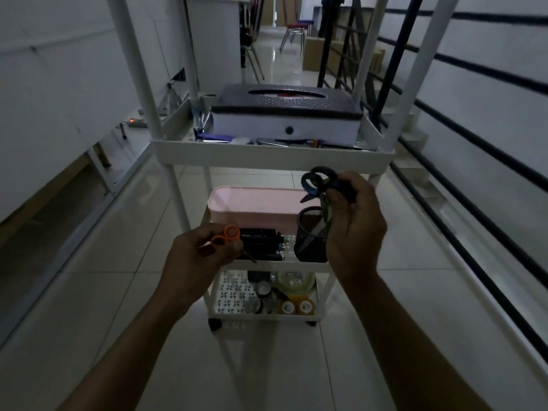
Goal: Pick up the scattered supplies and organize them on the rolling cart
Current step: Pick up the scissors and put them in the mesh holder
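Orange-looped scissors, black mesh cup

Orange-handled scissors in left hand; dark-handled scissors in right hand, blades down over mesh cup, rolling cart's middle-shelf right corner.

A single head-worn, wide-angle view looks forward and steeply down from close above a white rolling cart, whose three tiers fill the centre of the frame. Both forearms enter from the bottom edge, the hands just below centre. Straight lines bow toward the edges. The upper part of the frame looks along a tiled corridor.
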